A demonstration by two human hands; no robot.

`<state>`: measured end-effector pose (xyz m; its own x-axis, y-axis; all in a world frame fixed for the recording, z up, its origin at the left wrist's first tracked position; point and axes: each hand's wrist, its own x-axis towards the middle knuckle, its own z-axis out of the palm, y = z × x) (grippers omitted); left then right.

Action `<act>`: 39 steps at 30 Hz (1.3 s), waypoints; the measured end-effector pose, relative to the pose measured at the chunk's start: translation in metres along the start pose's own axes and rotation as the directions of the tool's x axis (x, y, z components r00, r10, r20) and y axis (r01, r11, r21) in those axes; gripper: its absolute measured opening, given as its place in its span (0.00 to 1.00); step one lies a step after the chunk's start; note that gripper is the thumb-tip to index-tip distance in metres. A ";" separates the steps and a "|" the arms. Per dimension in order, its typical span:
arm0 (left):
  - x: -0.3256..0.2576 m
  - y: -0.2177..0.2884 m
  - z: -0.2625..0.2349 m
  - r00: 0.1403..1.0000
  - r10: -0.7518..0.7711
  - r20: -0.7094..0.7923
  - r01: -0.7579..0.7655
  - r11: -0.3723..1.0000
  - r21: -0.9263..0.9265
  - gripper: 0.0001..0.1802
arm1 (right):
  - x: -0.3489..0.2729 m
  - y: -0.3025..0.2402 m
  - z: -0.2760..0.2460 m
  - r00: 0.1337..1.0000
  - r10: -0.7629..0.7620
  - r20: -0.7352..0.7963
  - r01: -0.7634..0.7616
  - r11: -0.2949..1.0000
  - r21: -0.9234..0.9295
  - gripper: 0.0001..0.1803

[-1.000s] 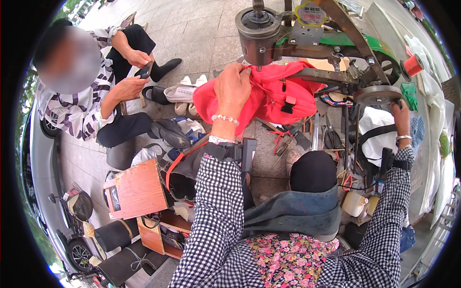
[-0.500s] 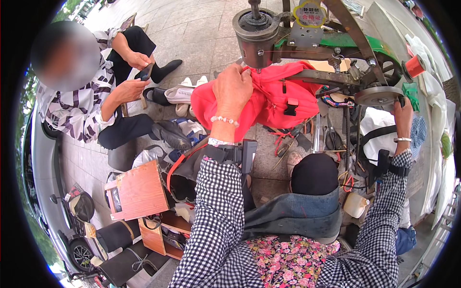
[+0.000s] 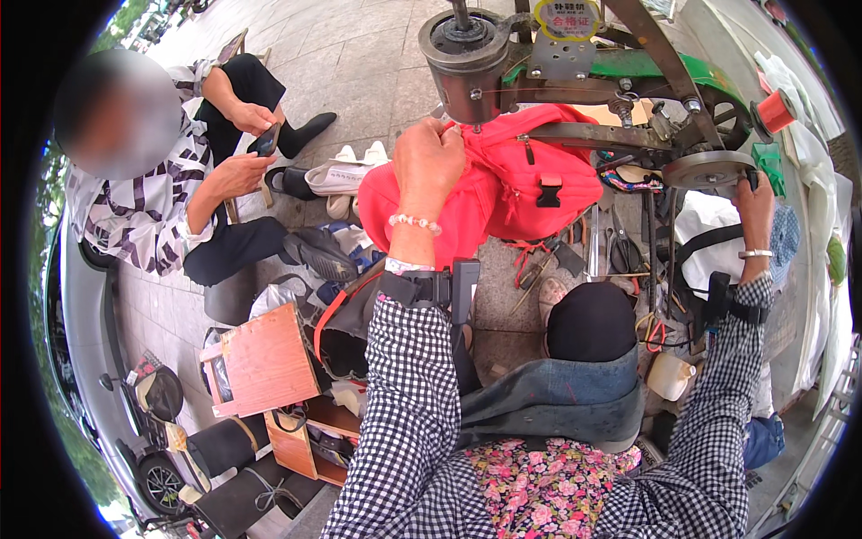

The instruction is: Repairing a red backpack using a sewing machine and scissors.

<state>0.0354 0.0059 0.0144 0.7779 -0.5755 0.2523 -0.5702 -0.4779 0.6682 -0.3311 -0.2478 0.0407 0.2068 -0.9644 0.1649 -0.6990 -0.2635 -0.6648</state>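
Note:
A red backpack (image 3: 548, 166) with a black buckle and zipped pocket lies under the head of a hand-cranked sewing machine (image 3: 467, 72). Beside that head, my left hand (image 3: 429, 166) is closed on the bag's cloth, its thumb and forefinger pinched together near the stitching point. The needle tip itself is hard to make out. My right hand (image 3: 755, 199) grips the small dark handle at the rim of the machine's metal handwheel (image 3: 709, 169). An orange-red thread runs across the machine's arm, and a red thread spool (image 3: 774, 113) sits at its right.
At the left a seated person (image 3: 135, 198) holds a phone (image 3: 267, 141). White shoes (image 3: 346, 171) stand beyond the bag. Scissors (image 3: 620, 247) and other tools lie on the paving below the machine. A wooden box (image 3: 265, 359) is at lower left, a plastic jug (image 3: 669, 375) at lower right.
The machine head appears slightly farther left and higher in the view. My left hand keeps its pinch on the backpack cloth, and my right hand remains on the handwheel's handle.

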 end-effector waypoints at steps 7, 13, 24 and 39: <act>0.003 0.011 0.004 0.994 -0.065 0.091 0.065 0.998 0.004 0.12 | -0.054 0.009 0.099 0.931 0.224 0.290 -0.215 0.975 -0.062 0.17; 0.000 0.007 -0.002 0.991 -0.117 0.067 0.120 0.992 -0.034 0.11 | -0.018 -0.029 0.004 0.999 0.048 0.016 -0.050 0.990 0.133 0.10; 0.007 0.005 0.004 0.990 -0.105 0.095 0.100 0.993 0.055 0.13 | -0.054 -0.005 0.097 0.983 -0.017 0.181 0.031 0.996 -0.079 0.13; -0.028 0.009 0.004 0.877 0.360 -0.318 -0.346 0.933 0.101 0.14 | -0.023 0.081 0.094 0.982 -0.151 0.115 0.185 0.892 -0.413 0.17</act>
<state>0.0071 0.0152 0.0104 0.5609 -0.4660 0.6843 -0.8279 -0.3134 0.4652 -0.3275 -0.2450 -0.0855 0.3871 -0.9045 0.1789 -0.8677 -0.4230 -0.2612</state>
